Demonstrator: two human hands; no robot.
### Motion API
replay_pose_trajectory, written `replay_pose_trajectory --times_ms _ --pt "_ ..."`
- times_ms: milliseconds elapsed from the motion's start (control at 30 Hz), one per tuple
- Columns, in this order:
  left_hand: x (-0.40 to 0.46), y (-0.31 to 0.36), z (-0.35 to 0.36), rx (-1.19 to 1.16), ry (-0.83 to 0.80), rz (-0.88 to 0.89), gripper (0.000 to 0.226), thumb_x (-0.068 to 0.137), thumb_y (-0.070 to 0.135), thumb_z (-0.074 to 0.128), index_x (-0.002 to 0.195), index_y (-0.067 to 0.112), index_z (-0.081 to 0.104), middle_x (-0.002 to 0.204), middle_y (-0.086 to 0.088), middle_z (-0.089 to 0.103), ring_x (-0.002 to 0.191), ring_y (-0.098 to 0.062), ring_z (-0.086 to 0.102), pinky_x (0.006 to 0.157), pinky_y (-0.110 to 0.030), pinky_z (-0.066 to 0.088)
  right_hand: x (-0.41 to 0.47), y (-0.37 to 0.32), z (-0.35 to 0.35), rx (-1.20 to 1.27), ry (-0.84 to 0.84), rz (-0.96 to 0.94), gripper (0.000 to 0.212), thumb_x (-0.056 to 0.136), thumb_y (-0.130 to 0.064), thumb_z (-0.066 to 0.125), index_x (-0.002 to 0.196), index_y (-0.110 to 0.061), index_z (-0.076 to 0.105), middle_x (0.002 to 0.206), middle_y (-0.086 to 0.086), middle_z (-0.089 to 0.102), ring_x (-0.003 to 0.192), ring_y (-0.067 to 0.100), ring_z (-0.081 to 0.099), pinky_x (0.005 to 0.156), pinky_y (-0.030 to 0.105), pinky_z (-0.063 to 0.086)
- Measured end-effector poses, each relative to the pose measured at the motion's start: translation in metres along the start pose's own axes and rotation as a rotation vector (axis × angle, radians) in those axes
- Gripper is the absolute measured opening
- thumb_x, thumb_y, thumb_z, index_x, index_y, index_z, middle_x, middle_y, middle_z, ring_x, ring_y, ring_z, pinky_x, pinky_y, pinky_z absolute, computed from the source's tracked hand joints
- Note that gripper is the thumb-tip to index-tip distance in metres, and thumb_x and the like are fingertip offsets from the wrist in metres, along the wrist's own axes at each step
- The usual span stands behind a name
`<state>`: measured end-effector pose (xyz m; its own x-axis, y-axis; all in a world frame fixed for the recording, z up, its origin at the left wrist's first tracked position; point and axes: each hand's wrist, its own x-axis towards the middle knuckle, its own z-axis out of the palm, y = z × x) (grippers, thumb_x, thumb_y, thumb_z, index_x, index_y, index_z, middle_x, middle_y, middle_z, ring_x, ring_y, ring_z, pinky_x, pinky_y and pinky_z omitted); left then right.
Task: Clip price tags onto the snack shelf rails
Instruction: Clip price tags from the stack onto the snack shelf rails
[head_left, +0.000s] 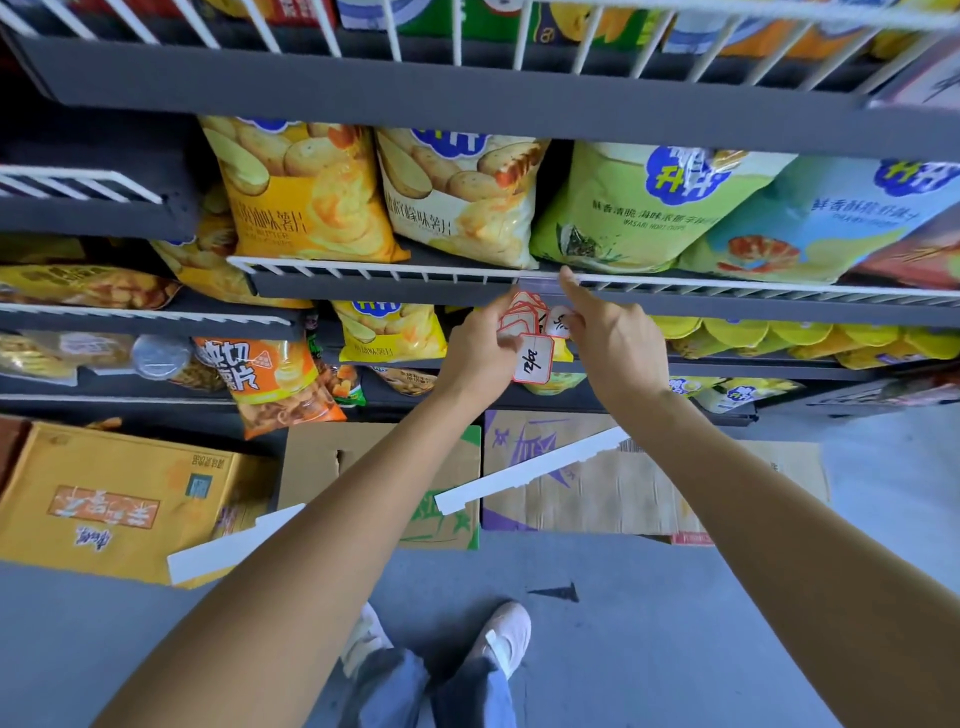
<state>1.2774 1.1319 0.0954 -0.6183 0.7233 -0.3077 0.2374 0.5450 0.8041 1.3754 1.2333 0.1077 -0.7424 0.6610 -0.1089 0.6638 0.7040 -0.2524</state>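
Observation:
My left hand (480, 340) grips a fanned bunch of white price tags with red borders (522, 319), just below the white wire rail (374, 267) of the middle snack shelf. One tag with handwritten numbers (534, 359) hangs lowest from the bunch. My right hand (610, 338) points its index finger up against a clear plastic tag holder (543, 280) on that rail, while thumb and other fingers pinch a small white tag (560, 321).
Chip bags in yellow (306, 192), cream (462, 197), green (644, 208) and blue (826, 218) stand behind the rail. Lower shelves hold more snacks. Flattened cardboard (597, 483), a yellow carton (114, 499) and two white strips (530, 470) lie on the grey floor by my feet.

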Motion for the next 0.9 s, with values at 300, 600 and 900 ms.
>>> replay_pose_trajectory --times_ms 300,600,900 --pt "-0.006 -0.003 0.005 -0.161 0.081 0.051 0.048 0.092 0.002 0.051 0.137 0.015 0.047 0.116 -0.005 0.066 0.102 -0.013 0.060 0.077 -0.009 0.044 0.005 0.000 -0.015 -0.128 -0.032 0.013 0.057 0.094 -0.007 0.041 0.143 -0.035 0.032 0.072 0.008 0.040 0.068 0.031 0.041 0.060 0.032 0.032" --pt "-0.001 -0.005 0.004 -0.158 0.120 0.004 0.039 0.092 0.006 0.054 0.130 0.008 0.050 0.118 -0.007 0.063 0.105 -0.018 0.060 0.075 -0.010 0.044 0.005 0.004 -0.014 -0.155 -0.040 -0.037 0.062 0.094 -0.005 0.042 0.145 -0.036 0.025 0.096 0.015 0.059 0.084 0.036 0.057 0.061 0.032 0.033" --pt "-0.013 -0.006 -0.003 0.026 0.089 0.086 0.047 0.087 -0.009 0.042 0.128 0.014 0.048 0.112 -0.009 0.063 0.095 -0.019 0.058 0.055 -0.005 0.039 0.005 0.002 -0.022 -0.156 -0.009 -0.057 0.051 0.092 -0.002 0.042 0.136 -0.028 0.043 0.086 0.015 0.056 0.075 0.035 0.052 0.061 0.032 0.034"
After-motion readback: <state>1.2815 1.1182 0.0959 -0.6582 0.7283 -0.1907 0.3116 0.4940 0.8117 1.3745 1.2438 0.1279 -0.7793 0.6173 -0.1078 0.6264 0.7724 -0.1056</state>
